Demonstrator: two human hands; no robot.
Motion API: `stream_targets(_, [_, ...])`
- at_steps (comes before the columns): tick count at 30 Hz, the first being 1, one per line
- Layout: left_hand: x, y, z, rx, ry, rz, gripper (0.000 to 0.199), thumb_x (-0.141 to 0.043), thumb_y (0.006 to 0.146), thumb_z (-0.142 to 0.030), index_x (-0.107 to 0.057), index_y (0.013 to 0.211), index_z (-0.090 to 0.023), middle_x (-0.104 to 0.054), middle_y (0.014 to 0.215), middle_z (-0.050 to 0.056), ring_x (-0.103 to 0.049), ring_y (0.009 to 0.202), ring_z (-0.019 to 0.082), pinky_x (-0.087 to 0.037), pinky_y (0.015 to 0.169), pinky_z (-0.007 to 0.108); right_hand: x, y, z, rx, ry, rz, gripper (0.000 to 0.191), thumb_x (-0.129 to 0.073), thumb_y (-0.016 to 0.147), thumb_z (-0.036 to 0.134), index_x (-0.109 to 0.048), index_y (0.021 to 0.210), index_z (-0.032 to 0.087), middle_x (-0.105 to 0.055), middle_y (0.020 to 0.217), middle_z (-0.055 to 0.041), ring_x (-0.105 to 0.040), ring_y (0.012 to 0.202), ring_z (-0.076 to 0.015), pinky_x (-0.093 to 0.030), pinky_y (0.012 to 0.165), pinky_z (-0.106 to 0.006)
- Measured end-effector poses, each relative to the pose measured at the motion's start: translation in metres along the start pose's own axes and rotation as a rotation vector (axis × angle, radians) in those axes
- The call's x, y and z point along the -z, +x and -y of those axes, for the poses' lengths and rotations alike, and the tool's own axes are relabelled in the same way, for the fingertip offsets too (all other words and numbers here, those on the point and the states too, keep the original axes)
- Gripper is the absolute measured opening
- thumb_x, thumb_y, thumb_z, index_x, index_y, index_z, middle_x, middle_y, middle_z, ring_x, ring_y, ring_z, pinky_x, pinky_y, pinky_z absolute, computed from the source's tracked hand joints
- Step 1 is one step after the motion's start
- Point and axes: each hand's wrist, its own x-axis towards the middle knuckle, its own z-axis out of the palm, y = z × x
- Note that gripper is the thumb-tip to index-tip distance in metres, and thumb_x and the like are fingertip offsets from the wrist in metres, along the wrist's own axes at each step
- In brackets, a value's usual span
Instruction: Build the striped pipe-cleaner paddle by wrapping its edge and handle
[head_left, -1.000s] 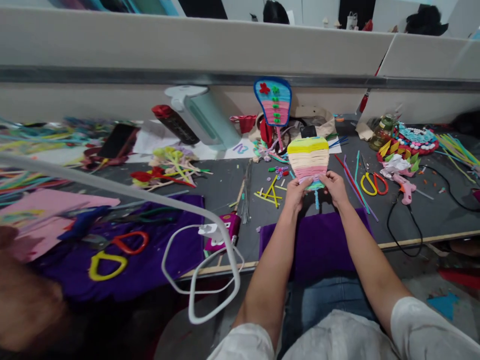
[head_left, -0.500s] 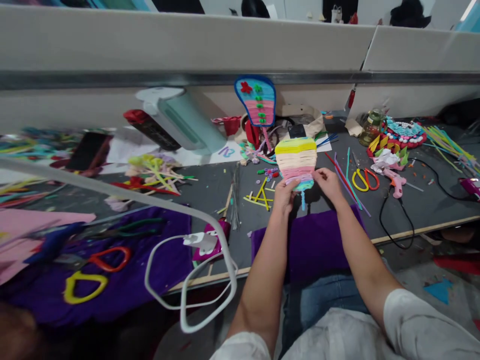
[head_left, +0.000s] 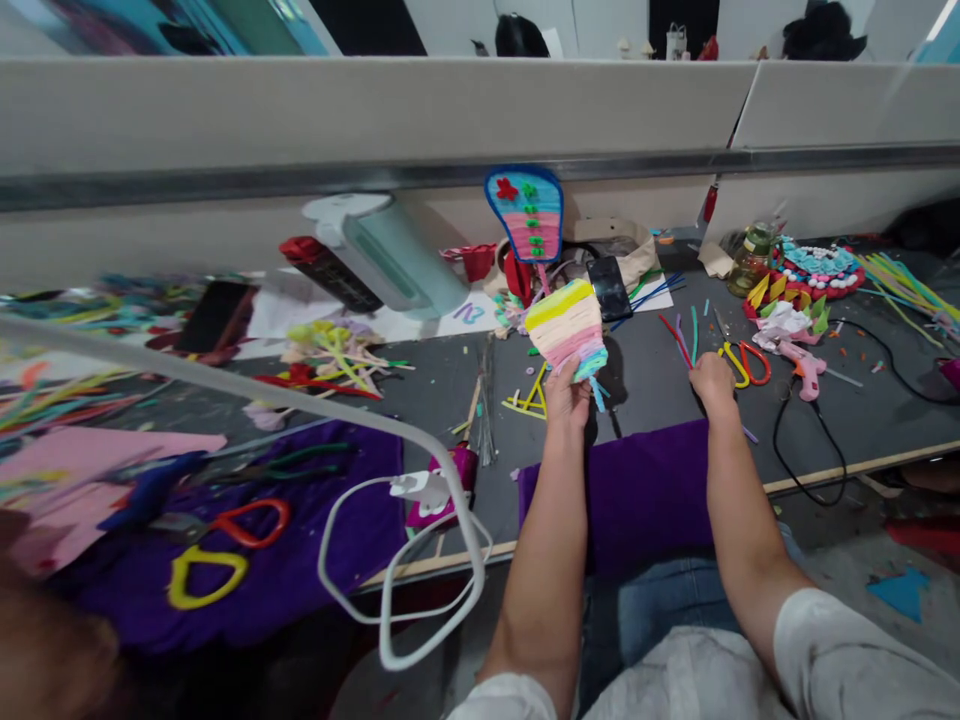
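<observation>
My left hand [head_left: 568, 395] grips a fan-shaped piece [head_left: 566, 325] by its narrow lower end. The piece is made of rows of fuzzy pipe cleaners in yellow, cream, pink and blue, and it leans to the left with a short light-blue stem below. My right hand [head_left: 712, 382] is down at the table, its fingers curled over red, purple and teal pipe cleaners [head_left: 681, 340]; the fingertips are partly hidden. Just right of that hand lie scissors [head_left: 752, 363] with yellow and red handles. A purple cloth [head_left: 649, 490] hangs over the table edge between my forearms.
A blue-rimmed fan [head_left: 527, 215] stands behind, near a phone [head_left: 609, 288]. A pink glue gun [head_left: 805, 370] with a black cord lies right. Left are a pale green kettle-like vessel [head_left: 405, 260], a white cable [head_left: 427, 430] crossing the foreground, and more scissors [head_left: 210, 575].
My right hand has left the fan-shaped piece and moved right onto the loose pipe cleaners. The piece, still in my left hand, has tilted left. The view has shifted slightly.
</observation>
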Motion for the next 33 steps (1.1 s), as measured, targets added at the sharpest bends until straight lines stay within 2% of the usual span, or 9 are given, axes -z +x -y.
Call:
stream_targets(4, [0.0, 0.002, -0.001, 0.003, -0.006, -0.001, 0.034, -0.08, 0.061, -0.027, -0.067, 0.091, -0.017, -0.073, 0.085, 0.004, -0.068, 0.068, 0.014, -0.056, 0.062, 0.023, 0.007, 0.008, 0.007, 0.042, 0.031, -0.129, 0.025, -0.052, 0.08, 0.022, -0.07, 0.096, 0.014, -0.07, 0.097, -0.0186, -0.066, 0.095, -0.0285, -0.048, 0.079, -0.036])
stream_targets(8, [-0.003, 0.003, -0.003, 0.021, -0.051, 0.011, 0.034, -0.08, 0.06, -0.026, -0.068, 0.091, -0.017, -0.073, 0.084, 0.003, -0.067, 0.067, 0.013, -0.055, 0.063, 0.022, 0.026, 0.03, 0.015, 0.097, 0.02, -0.224, 0.025, -0.05, 0.082, 0.022, -0.069, 0.096, 0.014, -0.069, 0.098, -0.0183, -0.065, 0.097, -0.0295, -0.047, 0.083, -0.037])
stream_targets(10, [-0.004, 0.002, -0.003, 0.026, -0.051, 0.037, 0.035, -0.081, 0.059, -0.027, -0.068, 0.09, -0.018, -0.073, 0.083, 0.002, -0.067, 0.066, 0.012, -0.055, 0.064, 0.022, 0.035, 0.044, 0.017, 0.104, -0.005, -0.205, 0.023, -0.051, 0.082, 0.021, -0.068, 0.096, 0.013, -0.068, 0.099, -0.0193, -0.064, 0.099, -0.0299, -0.046, 0.084, -0.037])
stream_targets(13, [-0.005, -0.002, -0.003, 0.022, -0.015, 0.064, 0.036, -0.081, 0.058, -0.03, -0.068, 0.09, -0.019, -0.073, 0.084, 0.0, -0.067, 0.066, 0.012, -0.055, 0.065, 0.024, 0.038, 0.065, 0.021, 0.072, -0.064, -0.095, 0.025, -0.059, 0.081, 0.021, -0.066, 0.102, 0.01, -0.067, 0.104, -0.0203, -0.064, 0.099, -0.0298, -0.047, 0.083, -0.036])
stream_targets(15, [-0.004, -0.004, -0.003, 0.01, -0.003, 0.062, 0.036, -0.081, 0.06, -0.032, -0.068, 0.091, -0.019, -0.073, 0.086, 0.001, -0.068, 0.068, 0.013, -0.054, 0.066, 0.025, 0.034, 0.075, 0.027, 0.102, -0.102, -0.072, 0.031, -0.062, 0.08, 0.025, -0.065, 0.107, 0.01, -0.065, 0.107, -0.02, -0.063, 0.101, -0.0299, -0.047, 0.083, -0.036])
stream_targets(19, [-0.004, -0.006, -0.004, -0.015, -0.012, 0.047, 0.034, -0.078, 0.064, -0.033, -0.068, 0.094, -0.021, -0.073, 0.092, 0.001, -0.069, 0.077, 0.016, -0.055, 0.068, 0.026, 0.015, 0.094, 0.053, 0.349, -0.136, -0.185, 0.029, -0.048, 0.091, 0.028, -0.063, 0.111, 0.014, -0.061, 0.114, -0.0178, -0.059, 0.106, -0.0269, -0.045, 0.087, -0.035])
stream_targets(25, [-0.004, -0.007, -0.007, -0.002, -0.093, -0.005, 0.031, -0.077, 0.065, -0.029, -0.067, 0.093, -0.021, -0.072, 0.091, 0.0, -0.068, 0.074, 0.013, -0.054, 0.067, 0.023, -0.011, 0.128, 0.099, 0.563, -0.225, -0.122, 0.034, -0.039, 0.092, 0.018, -0.06, 0.118, 0.015, -0.056, 0.122, -0.0174, -0.052, 0.111, -0.0271, -0.043, 0.089, -0.036])
stream_targets(29, [-0.002, -0.008, -0.008, 0.019, -0.127, -0.057, 0.028, -0.077, 0.065, -0.026, -0.068, 0.092, -0.021, -0.072, 0.087, -0.001, -0.067, 0.067, 0.011, -0.053, 0.063, 0.021, -0.017, 0.147, 0.11, 0.648, -0.309, -0.072, 0.036, -0.039, 0.091, 0.013, -0.058, 0.121, 0.015, -0.051, 0.128, -0.0161, -0.047, 0.116, -0.0259, -0.042, 0.091, -0.035])
stream_targets(33, [0.0, -0.006, -0.006, 0.011, -0.086, -0.041, 0.029, -0.076, 0.066, -0.028, -0.067, 0.093, -0.02, -0.072, 0.088, 0.001, -0.068, 0.067, 0.011, -0.053, 0.063, 0.022, -0.01, 0.159, 0.11, 0.731, -0.368, -0.031, 0.027, -0.045, 0.09, 0.013, -0.065, 0.108, 0.012, -0.056, 0.119, -0.019, -0.048, 0.113, -0.0271, -0.042, 0.089, -0.035])
